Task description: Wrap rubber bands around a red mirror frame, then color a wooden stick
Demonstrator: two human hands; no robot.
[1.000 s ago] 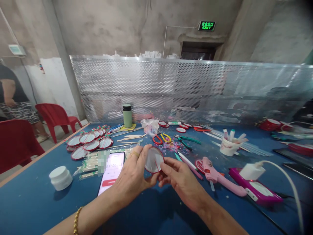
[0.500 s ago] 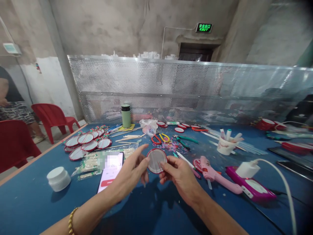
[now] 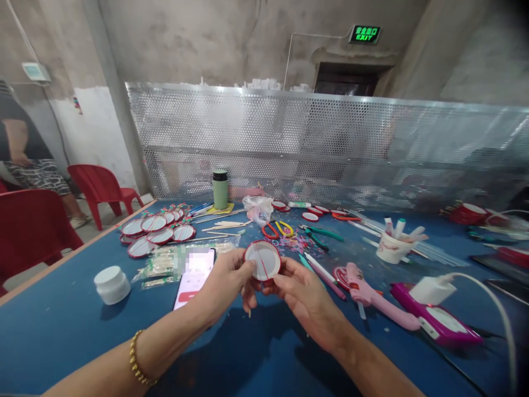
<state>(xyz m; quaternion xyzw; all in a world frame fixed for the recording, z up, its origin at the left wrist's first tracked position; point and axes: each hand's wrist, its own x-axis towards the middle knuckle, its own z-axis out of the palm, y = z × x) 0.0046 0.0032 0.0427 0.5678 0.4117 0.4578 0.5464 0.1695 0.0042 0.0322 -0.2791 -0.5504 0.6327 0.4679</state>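
Both my hands hold a small round disc (image 3: 263, 259) with a red rim and a clear face, raised above the blue table (image 3: 61, 325). A thin red line crosses its face. My left hand (image 3: 225, 284) pinches the disc's left edge; a gold bracelet sits on that wrist. A thin stick pokes down under its fingers. My right hand (image 3: 303, 295) grips the disc's lower right edge with closed fingers.
A phone (image 3: 194, 275) with a lit screen lies left of my hands, near a white jar (image 3: 111, 284) and several finished discs (image 3: 152, 231). A pink glue gun (image 3: 363, 292), a charger on a pink device (image 3: 433, 314), scissors (image 3: 275, 230), a cup (image 3: 390, 248) and a green bottle (image 3: 220, 189) stand around. Red chairs (image 3: 99, 193) and a person stand at left.
My left hand has closed back onto the disc's edge after opening. The disc has turned to face me more squarely. The view shifted slightly.
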